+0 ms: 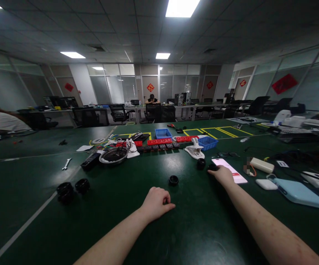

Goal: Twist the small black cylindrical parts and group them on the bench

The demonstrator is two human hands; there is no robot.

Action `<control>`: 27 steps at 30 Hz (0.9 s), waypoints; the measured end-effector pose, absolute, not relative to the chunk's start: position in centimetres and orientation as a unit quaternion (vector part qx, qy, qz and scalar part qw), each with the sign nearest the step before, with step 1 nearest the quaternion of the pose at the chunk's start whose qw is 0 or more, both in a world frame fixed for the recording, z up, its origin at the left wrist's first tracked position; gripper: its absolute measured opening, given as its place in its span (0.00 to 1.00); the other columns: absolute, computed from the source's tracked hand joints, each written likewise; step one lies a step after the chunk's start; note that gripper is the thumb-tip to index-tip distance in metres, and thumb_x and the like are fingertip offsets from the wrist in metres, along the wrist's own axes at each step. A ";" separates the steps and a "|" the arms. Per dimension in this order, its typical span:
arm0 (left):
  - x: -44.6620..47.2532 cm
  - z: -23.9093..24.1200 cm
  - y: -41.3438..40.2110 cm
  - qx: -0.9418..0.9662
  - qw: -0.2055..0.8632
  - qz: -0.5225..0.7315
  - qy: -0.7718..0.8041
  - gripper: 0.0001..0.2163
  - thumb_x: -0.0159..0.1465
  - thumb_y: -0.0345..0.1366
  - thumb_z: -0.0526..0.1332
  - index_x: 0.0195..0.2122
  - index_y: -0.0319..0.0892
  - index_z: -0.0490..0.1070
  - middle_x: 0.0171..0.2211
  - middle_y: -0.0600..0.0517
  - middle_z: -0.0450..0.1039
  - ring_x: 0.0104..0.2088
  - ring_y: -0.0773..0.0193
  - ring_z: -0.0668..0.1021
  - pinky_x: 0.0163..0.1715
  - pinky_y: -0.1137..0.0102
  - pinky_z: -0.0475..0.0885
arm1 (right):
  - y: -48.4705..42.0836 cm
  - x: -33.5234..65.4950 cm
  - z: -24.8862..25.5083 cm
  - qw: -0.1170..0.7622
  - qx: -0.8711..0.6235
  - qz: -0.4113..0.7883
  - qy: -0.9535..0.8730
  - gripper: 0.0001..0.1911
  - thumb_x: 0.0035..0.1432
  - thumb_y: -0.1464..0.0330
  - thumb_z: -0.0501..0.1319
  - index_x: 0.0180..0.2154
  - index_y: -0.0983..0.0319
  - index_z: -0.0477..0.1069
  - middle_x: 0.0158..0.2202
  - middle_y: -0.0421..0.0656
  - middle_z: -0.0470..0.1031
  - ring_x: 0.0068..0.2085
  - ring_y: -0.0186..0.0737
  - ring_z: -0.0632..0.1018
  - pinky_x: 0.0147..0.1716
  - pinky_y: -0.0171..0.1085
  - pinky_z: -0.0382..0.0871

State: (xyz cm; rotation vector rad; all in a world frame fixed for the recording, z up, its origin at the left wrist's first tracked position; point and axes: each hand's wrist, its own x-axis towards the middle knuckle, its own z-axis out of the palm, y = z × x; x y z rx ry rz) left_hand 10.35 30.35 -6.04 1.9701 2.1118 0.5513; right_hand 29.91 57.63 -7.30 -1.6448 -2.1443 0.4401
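Observation:
My left hand [157, 202] rests on the green table [115, 221] with its fingers curled under in a loose fist; nothing shows in it. A small black round cap [173, 180] lies just beyond it. My right hand [223, 174] reaches further out, fingers closed over a small black round part [212, 167] next to a phone [229, 170] with a lit pink screen. Another black round part [201, 163] stands a little to the left of that hand.
Black rings [70, 189] and a wrench [66, 163] lie at left. Behind are a round metal dish [113, 155], red parts [159, 141], blue bins [207, 142] and a white clamp [194, 149]. Power banks [297, 190] and cables are at right. A person sits at far left.

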 end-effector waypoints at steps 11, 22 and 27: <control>10.2 -6.0 30.3 0.672 0.102 0.200 0.706 0.12 0.54 0.47 0.59 0.26 0.43 0.69 0.24 0.57 0.67 0.29 0.66 0.70 0.36 0.69 0.61 | 56.3 29.5 -7.2 0.238 -0.605 0.157 -0.743 0.31 0.43 0.55 0.59 0.45 0.71 0.62 0.40 0.58 0.69 0.42 0.53 0.71 0.33 0.40 0.66; 10.0 -6.4 30.8 0.674 0.089 0.184 0.710 0.11 0.53 0.46 0.60 0.26 0.43 0.69 0.24 0.57 0.68 0.30 0.66 0.70 0.34 0.71 0.59 | 45.5 24.3 -6.5 0.190 -0.381 0.219 -0.878 0.28 0.47 0.53 0.56 0.45 0.64 0.61 0.35 0.46 0.69 0.35 0.43 0.72 0.33 0.37 0.65; 9.9 -6.7 30.8 0.677 0.077 0.189 0.707 0.09 0.53 0.43 0.61 0.26 0.43 0.69 0.23 0.58 0.68 0.29 0.67 0.70 0.33 0.71 0.59 | 44.1 19.8 -6.4 0.144 -0.379 0.157 -0.901 0.32 0.43 0.53 0.60 0.47 0.65 0.62 0.41 0.50 0.69 0.42 0.47 0.70 0.37 0.38 0.63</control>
